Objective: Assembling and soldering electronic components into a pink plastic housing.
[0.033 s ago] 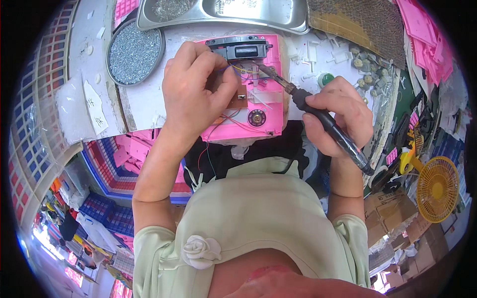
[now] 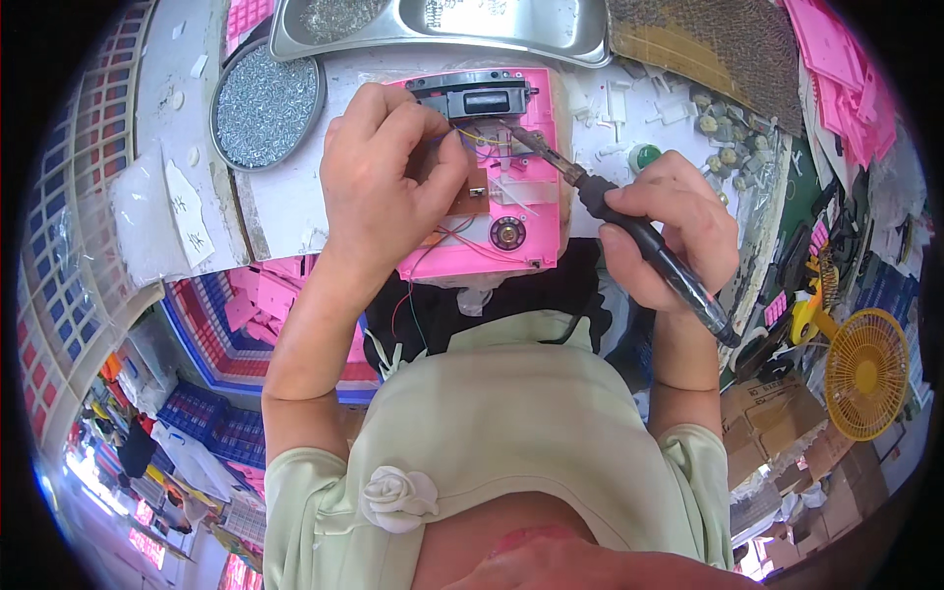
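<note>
A pink plastic housing lies on the bench before me, with a black plastic part along its far edge. Inside it are a small round speaker, a brown circuit board and thin coloured wires. My left hand is over the housing's left side, thumb and fingers pinched on a thin wire; the fingertips are partly hidden. In my right hand is a soldering iron with a black handle. Its tip points left, close to the wires just below the black part.
A round dish of small metal screws stands at the left, and a steel tray at the back. White plastic pieces and small motor-like parts lie to the right, near a green-capped bottle. A yellow fan is at far right.
</note>
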Demonstrator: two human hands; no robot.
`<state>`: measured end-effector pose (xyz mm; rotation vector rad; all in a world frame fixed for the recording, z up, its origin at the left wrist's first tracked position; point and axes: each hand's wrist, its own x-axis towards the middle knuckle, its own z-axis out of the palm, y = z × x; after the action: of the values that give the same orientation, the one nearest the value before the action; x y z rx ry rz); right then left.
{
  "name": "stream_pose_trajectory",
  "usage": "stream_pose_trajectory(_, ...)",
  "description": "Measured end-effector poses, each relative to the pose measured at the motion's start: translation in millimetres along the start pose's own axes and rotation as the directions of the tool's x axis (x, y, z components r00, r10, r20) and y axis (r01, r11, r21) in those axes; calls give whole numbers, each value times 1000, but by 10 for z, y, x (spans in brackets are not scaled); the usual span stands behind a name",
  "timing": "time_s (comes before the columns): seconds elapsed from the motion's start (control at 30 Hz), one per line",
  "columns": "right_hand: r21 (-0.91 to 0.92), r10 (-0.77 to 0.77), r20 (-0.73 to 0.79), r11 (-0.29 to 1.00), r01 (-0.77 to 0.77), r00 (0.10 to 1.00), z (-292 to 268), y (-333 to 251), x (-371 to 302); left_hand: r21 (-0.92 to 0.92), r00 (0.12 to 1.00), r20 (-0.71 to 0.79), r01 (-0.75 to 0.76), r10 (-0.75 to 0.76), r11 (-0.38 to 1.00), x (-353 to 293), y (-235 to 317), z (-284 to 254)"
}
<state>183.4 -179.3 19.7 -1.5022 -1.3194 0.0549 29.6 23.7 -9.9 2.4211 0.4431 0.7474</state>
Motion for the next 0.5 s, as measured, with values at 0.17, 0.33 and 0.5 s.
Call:
stream_pose_trajectory(0.17,1,-11,-10,1000,11,1000,-18,9,-3,8,1000,2,-9,9,1000,-5,-1,-5)
stream_pose_trajectory(0.33,-9,-5,-13,1000,5,1000,-59,-6,-16,1,1000,16,6,-6,1000,-14,7,-37)
stream_pose_trajectory(0.5,-26,-23,-51,999,22,998,-158,22,-60,-123,975,166,-130,149,984,-51,231,-147)
